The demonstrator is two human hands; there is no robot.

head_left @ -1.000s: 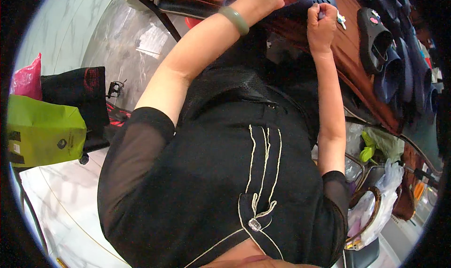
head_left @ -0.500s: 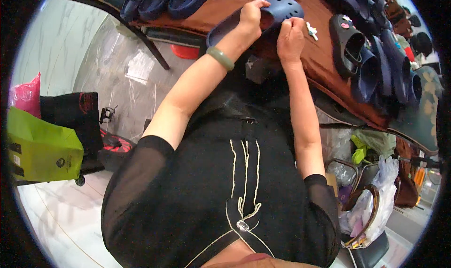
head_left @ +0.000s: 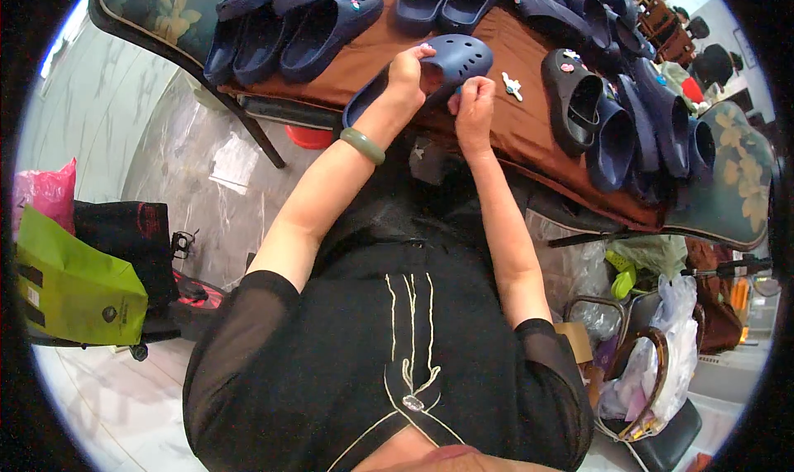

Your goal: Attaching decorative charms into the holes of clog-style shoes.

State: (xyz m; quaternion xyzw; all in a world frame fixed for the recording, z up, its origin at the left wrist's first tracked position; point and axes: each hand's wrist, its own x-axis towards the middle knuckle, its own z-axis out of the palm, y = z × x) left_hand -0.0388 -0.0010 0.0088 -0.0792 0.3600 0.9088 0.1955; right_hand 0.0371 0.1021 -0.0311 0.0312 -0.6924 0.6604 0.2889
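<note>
The left hand point(head_left: 407, 73) grips a navy perforated clog point(head_left: 430, 68) over the brown worktop point(head_left: 529, 124) — the right hand point(head_left: 473, 100), fingers pinched, presses at its toe. Several clogs point(head_left: 595, 112) lying nearby already carry small charms; a white charm point(head_left: 512, 86) lies loose — this clog looks unfinished.

Brown-clothed table point(head_left: 529, 133) with navy clogs point(head_left: 327, 29)

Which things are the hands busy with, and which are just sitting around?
Busy with:
- blue clog, gripped by the left hand
- right hand, pinching something small at the clog's edge
- white charm, loose on the brown cloth beside them

Just sitting around:
- other blue clogs
- black clog
- green bag
- pink bag
</note>
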